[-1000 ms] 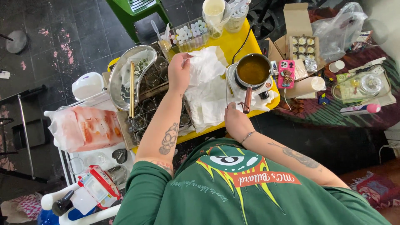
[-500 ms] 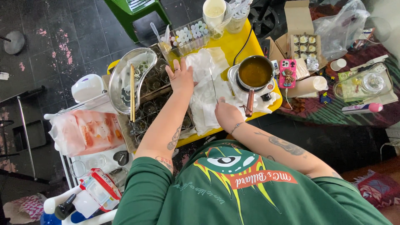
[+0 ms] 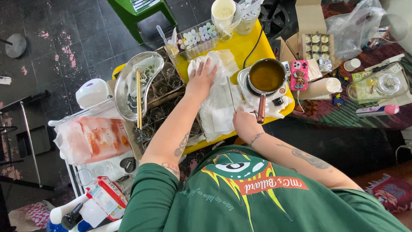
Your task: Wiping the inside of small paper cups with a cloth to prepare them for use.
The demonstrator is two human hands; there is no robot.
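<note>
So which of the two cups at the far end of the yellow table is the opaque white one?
The left cup, wide, white and holding pale contents. The clear cup beside it on the right is see-through and stuffed with straw-like sticks.

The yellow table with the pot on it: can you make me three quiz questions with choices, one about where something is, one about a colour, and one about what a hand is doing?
1. Where does the small pot of brown liquid stand?
A. on the floor
B. on the yellow table, right of the white cloth
C. on the green chair

2. What colour is the phone case beside the pot?
A. pink
B. blue
C. black

3. What is the left hand doing?
A. holding a cup
B. lying flat, fingers spread, on the white cloth
C. gripping the pot handle

Answers:
1 B, the pot sits on the tabletop just right of the cloth.
2 A, the case by the pot's right side is pink.
3 B, the palm presses down on the cloth and holds nothing.
</note>
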